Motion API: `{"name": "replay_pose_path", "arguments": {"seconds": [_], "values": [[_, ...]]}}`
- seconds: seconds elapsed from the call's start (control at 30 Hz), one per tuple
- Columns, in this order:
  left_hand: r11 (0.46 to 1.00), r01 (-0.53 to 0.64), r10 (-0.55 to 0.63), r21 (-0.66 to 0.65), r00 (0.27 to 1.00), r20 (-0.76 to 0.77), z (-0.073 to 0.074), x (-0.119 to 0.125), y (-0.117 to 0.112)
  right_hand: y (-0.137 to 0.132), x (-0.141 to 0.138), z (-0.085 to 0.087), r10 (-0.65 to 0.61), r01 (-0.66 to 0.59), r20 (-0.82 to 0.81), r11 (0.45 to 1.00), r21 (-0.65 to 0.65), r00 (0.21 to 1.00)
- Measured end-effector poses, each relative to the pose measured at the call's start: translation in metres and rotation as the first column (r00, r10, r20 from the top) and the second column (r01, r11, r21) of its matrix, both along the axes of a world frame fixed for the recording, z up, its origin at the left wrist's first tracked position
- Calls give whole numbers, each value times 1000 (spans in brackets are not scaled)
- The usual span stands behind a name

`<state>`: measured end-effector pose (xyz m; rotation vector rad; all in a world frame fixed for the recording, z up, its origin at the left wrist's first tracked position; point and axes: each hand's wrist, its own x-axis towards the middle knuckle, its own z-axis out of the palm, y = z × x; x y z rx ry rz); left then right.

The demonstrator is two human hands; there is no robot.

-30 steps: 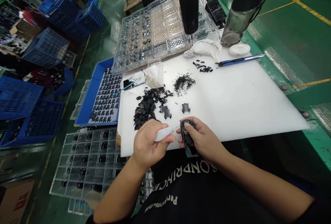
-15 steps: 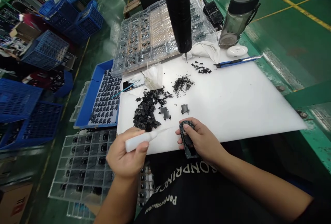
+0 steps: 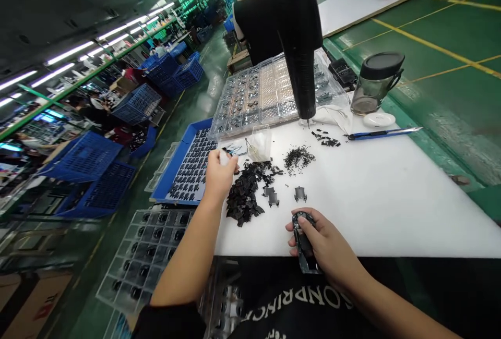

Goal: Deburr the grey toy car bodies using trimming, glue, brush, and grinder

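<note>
White surface [image 3: 383,193] spans the middle. At its near edge, the right hand [image 3: 324,240] has its grip clamped on a dark casing [image 3: 305,249]; a slack thumb could drop it. Beyond, the left hand [image 3: 219,178] pinches a white bottle [image 3: 224,158], mostly hidden, beside a black pile [image 3: 245,195]; a low wrist could scatter pieces into the tiny bits [image 3: 299,159].

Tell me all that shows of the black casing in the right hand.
The black casing is long, perhaps plastic, with a rounded far end and a dark middle. The right hand grips it, thumb on its face near the rounded end, fingertips at its left edge. In view it overlaps the near edge of the white board; finer parts are unclear.
</note>
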<state>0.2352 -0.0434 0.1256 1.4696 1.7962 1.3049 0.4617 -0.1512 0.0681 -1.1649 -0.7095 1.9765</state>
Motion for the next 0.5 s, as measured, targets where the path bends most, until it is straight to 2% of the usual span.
{"name": "replay_pose_path", "arguments": {"seconds": [0.13,0.23,0.3,0.37,0.43,0.5], "values": [[998,35,-40,-51,993,-107,-12,2,55,-1,1,-1,11,-11,-3,1000,-4,1000],[997,53,-61,-47,983,-175,-21,0,73,-1,0,-1,16,-16,-2,1000,1,1000],[998,49,-54,-30,977,-207,-22,-6,73,-2,-1,-3,12,-12,0,1000,10,1000],[999,27,-20,25,972,-233,-17,-11,64,-2,-2,-6,3,-3,-5,1000,20,1000],[987,-12,51,160,968,-245,-9,-12,46,-3,-4,-9,-5,5,-17,1000,20,1000],[945,-25,97,326,974,-206,3,-5,22,-4,-4,-12,-8,9,-25,1000,21,1000]]}}
